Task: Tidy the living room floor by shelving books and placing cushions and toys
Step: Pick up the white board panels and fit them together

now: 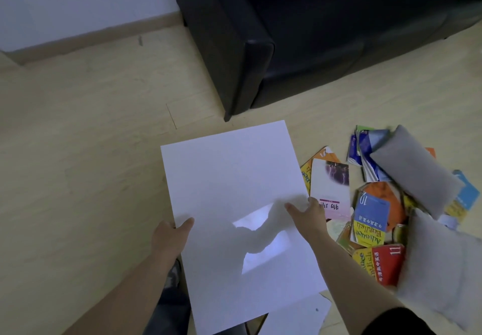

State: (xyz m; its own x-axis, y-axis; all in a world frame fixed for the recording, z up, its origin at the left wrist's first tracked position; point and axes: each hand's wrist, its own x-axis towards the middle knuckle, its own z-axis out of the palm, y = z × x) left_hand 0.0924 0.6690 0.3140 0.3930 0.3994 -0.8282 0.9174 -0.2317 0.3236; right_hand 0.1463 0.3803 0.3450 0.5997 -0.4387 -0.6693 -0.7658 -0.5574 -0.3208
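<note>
I hold a large white flat board (234,191) level above the floor, one hand on each side. My left hand (169,235) grips its left edge with the thumb on top. At the right edge, my right hand (307,212) grips the board, its thumb lying on the top face. A heap of several colourful books (370,220) lies on the floor to the right of the board. One grey cushion (414,167) rests on the far part of the heap, and a second grey cushion (440,264) lies nearer, at the right edge.
A black sofa (260,55) stands ahead, its corner close to the board's far edge. Pale wood floor (78,139) spreads to the left up to a white wall with a skirting board. Another white sheet (294,314) shows under the board's near corner.
</note>
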